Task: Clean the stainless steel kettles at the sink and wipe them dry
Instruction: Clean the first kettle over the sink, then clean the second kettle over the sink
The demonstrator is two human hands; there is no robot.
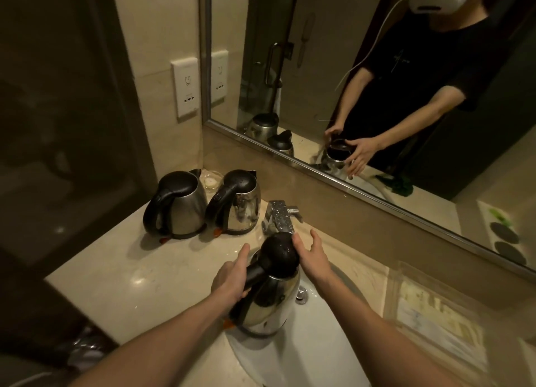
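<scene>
A stainless steel kettle (271, 302) with a black lid and handle is held over the white sink (319, 343), its lid right under the chrome tap (280, 216). My left hand (232, 276) grips its black handle. My right hand (311, 256) rests flat against the lid's right side, fingers spread. Two more steel kettles stand on the counter at the left: one (178, 205) farther left, the other (239, 202) beside the tap, wet with droplets.
The beige counter (130, 273) runs left of the sink. A small glass dish (211, 180) sits behind the kettles. A wall socket panel (186, 89) is above them. A mirror (348, 82) spans the back wall. A folded towel (435, 323) lies at right.
</scene>
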